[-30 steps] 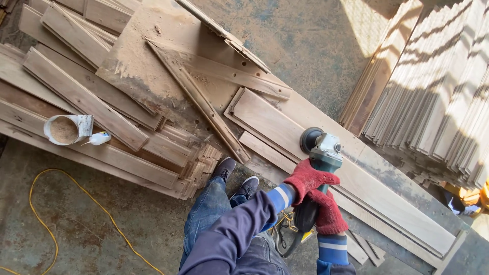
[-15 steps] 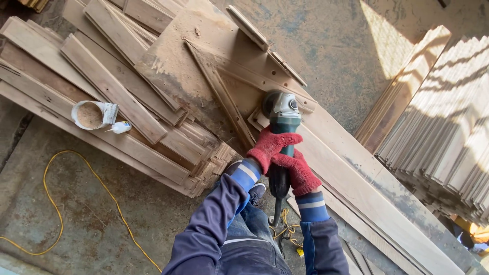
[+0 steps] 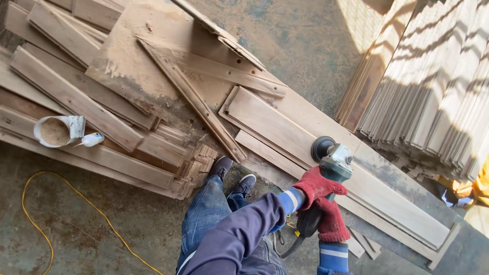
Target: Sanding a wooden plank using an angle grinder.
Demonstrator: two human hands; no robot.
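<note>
Both hands wear red knit gloves and are closed around a green-bodied angle grinder (image 3: 330,168). The left hand (image 3: 317,186) wraps the forward part of the body just behind the grey gear head; the right hand (image 3: 332,221) clamps the dark rear handle below it, the two gloves touching. The grinder's round disc end projects past the left-hand grip, up and to the left, and rests on a long pale plank (image 3: 305,153) that runs diagonally from upper left to lower right. The tool's cord (image 3: 288,248) hangs from the rear of the handle, below the right-hand grip. The plank lies on further boards over a low dusty workbench (image 3: 153,51). To the left, a stack of planks (image 3: 76,102) carries a white cup of sawdust (image 3: 56,131) and a small white bottle (image 3: 91,139) just beside it. A yellow cable (image 3: 51,214) lies on the concrete floor (image 3: 102,229). Upright boards (image 3: 433,76) stand at right.
</note>
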